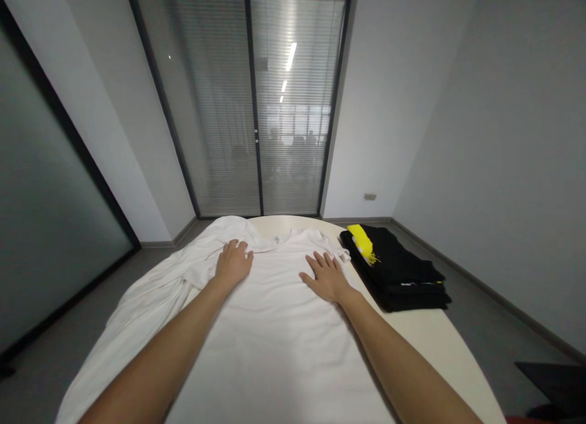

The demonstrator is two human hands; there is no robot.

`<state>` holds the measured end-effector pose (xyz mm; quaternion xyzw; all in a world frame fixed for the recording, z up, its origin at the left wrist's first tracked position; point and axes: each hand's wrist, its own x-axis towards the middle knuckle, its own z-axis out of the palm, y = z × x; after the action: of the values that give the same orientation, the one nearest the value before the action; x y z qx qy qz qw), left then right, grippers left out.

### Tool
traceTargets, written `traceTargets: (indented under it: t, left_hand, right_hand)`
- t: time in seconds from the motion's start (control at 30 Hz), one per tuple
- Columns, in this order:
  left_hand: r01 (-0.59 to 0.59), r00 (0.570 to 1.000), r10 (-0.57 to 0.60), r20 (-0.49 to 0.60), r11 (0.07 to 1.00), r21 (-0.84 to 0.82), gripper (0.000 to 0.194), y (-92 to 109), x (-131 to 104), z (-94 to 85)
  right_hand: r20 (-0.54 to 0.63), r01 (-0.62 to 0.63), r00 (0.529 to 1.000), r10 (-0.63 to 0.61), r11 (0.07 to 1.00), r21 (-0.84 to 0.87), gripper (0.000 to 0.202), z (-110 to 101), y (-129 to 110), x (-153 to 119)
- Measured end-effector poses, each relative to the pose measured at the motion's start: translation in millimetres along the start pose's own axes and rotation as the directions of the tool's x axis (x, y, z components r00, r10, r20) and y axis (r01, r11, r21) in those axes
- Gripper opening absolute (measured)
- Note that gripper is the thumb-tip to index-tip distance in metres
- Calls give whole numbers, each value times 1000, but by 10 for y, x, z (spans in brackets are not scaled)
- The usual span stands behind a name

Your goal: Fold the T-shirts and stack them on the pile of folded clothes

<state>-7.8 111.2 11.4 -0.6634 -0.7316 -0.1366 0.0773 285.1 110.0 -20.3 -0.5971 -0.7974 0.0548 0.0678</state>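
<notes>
Rests left hand (232,265) and right hand (328,280) on the white T-shirt (279,332), palms down, with fingers apart and each grip clamped on nothing. Lies flat on the table (428,335) beneath both palms, with long axis from collar (276,241) back toward the person's body. Looks nearer to the collar at the left hand, left of it; sits right of it and slightly nearer the body at the right hand.

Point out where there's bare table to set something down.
Bare table: right of the right forearm, nearer than the black stack, and a small far patch beyond the white shirt's collar. The left is crowded with white cloth.
</notes>
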Motion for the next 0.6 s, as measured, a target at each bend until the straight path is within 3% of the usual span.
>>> traceTargets:
  t: [0.17, 0.33, 0.6]
  left_hand:
    - [-13, 997, 9, 78, 999, 45, 41, -179, 326, -2]
    - [-40, 991, 29, 127, 996, 85, 42, -185, 371, 107]
    - [-34, 998, 28, 62, 993, 110, 46, -160, 460, 94]
  right_hand:
    - [-21, 10, 1000, -9, 999, 34, 77, -4, 15, -4]
    - [-10, 6, 1000, -6, 999, 50, 77, -31, 12, 0]
    - [-12, -2, 1000, 2, 999, 50, 77, -16, 8, 11]
